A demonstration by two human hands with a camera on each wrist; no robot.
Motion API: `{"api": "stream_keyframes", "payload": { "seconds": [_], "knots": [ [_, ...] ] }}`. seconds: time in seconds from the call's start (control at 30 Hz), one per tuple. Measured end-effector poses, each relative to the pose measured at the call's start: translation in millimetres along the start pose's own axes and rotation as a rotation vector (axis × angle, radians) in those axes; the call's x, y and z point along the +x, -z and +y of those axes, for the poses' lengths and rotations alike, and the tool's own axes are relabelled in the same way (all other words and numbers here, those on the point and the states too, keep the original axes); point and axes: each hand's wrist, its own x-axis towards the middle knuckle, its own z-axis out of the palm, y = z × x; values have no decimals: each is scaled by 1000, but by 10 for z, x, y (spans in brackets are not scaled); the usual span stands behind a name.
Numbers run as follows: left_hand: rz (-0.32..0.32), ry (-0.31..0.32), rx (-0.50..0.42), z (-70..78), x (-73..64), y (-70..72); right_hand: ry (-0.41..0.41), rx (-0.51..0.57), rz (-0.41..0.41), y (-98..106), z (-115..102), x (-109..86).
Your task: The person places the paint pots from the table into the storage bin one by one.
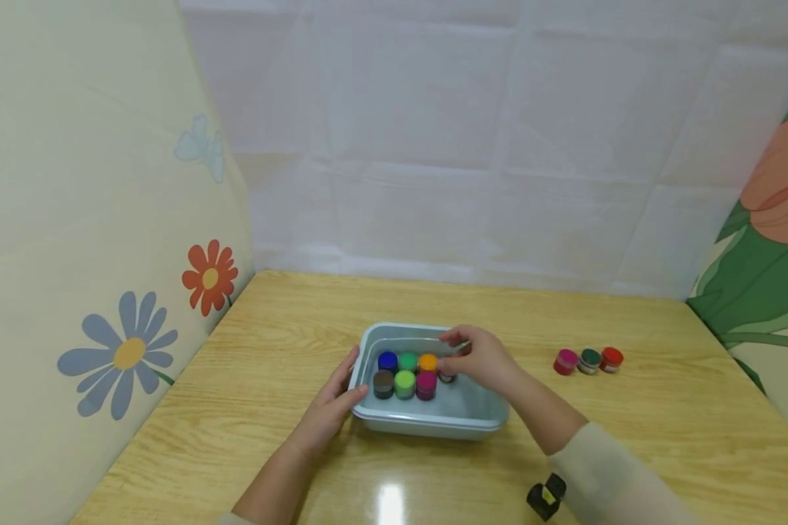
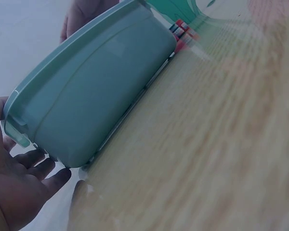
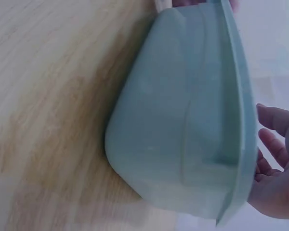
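A pale blue-green plastic basin (image 1: 479,412) sits on the table. Inside it, on the left, stand small paint jars in two rows, among them a blue jar (image 1: 387,361), an orange jar (image 1: 427,363) and a light green jar (image 1: 404,384). My left hand (image 1: 328,408) holds the basin's left end, thumb over the rim and fingers along the outer wall, as the left wrist view (image 2: 24,183) also shows. Over the inside of the basin, my right hand (image 1: 482,361) pinches a small jar (image 1: 446,376) beside the orange one; the fingers mostly cover it.
To the basin's right, a pink jar (image 1: 565,362), a dark green jar (image 1: 589,361) and a red jar (image 1: 611,359) stand in a row on the wooden table (image 1: 289,328). Near my right sleeve is a black object (image 1: 546,497) with a yellow mark. A white cloth hangs behind.
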Motion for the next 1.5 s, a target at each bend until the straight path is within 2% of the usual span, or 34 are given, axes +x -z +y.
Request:
{"api": "stream_keyframes", "payload": {
  "seconds": [0.13,0.37,0.63,0.93,1.23,1.5],
  "knots": [
    [3,1,-3,4,-3,-4,-16,27,36,132,21,-30],
    [3,7,-9,6,-10,-8,8,51,103,342,88,-99],
    [0,2,-6,8,-10,-8,-36,50,144,586,226,-188],
    [5,7,-16,13,-19,-9,-69,52,222,912,535,-322],
    [16,9,-14,16,-24,-12,-120,0,297,1171,903,-386],
    [17,0,-11,29,-30,-19,-188,-10,322,1363,1195,-426]
  ]
}}
